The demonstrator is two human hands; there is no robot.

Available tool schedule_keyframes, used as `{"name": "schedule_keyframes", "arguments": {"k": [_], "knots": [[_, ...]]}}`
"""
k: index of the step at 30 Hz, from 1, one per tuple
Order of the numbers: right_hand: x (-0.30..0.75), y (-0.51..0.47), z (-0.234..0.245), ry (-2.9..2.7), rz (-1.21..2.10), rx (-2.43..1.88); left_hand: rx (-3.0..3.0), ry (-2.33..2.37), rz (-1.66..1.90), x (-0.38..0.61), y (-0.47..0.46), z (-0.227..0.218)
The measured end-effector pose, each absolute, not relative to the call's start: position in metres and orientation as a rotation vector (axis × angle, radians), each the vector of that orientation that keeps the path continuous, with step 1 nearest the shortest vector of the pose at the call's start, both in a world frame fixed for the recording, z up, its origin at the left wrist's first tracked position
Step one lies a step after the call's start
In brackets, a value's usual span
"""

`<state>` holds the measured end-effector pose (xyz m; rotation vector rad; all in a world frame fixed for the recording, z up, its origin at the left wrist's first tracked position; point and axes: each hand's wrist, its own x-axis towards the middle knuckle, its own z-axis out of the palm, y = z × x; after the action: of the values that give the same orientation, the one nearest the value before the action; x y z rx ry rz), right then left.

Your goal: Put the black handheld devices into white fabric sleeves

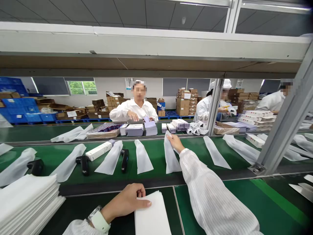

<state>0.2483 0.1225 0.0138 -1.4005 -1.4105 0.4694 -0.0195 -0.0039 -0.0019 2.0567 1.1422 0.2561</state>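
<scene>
My left hand (130, 199) is closed on the near stack of white sheet-like sleeves (153, 215), thumb on top and fingers curled at the far edge. My right hand (175, 143) reaches out over the green conveyor belt (156, 148) and pinches the far end of a single white sleeve (171, 160). Its wide end rests toward me on the belt. To its left lies another white sleeve (143, 158), and to its right one more sleeve (215, 152). A black handheld device (125, 160) lies on the belt between sleeves.
A tall pile of white sleeves (26, 202) stands at the near left. Another black device (83, 164) lies beside a long white box (99, 150). A metal post (283, 120) rises at right, under an overhead shelf (156, 44). Co-workers in white sit across, behind small box stacks (134, 130).
</scene>
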Motion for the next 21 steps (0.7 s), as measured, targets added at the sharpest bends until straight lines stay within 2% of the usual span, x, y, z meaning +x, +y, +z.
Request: {"name": "schedule_keyframes", "arguments": {"k": [4, 7, 9, 12, 17, 21], "knots": [[0.21, 0.114, -0.002, -1.693, 0.13, -1.528, 2.063, 1.153, 0.332, -0.018, -0.003, -0.003], [0.157, 0.105, -0.01, -2.222, -0.052, -1.328, 2.074, 1.184, 0.38, -0.015, -0.003, -0.004], [0.123, 0.102, -0.018, -2.405, 0.002, -1.165, 2.127, 1.215, 0.392, -0.013, -0.005, -0.003], [0.092, 0.104, -0.033, -2.436, 0.141, -1.241, 2.252, 1.225, 0.401, -0.011, -0.011, 0.001], [0.099, 0.118, -0.045, -1.988, 0.444, -1.438, 2.512, 1.066, 0.397, -0.01, -0.021, 0.004], [0.121, 0.123, -0.038, -1.732, 0.657, -1.432, 2.711, 1.137, 0.453, -0.009, -0.023, 0.002]]}}
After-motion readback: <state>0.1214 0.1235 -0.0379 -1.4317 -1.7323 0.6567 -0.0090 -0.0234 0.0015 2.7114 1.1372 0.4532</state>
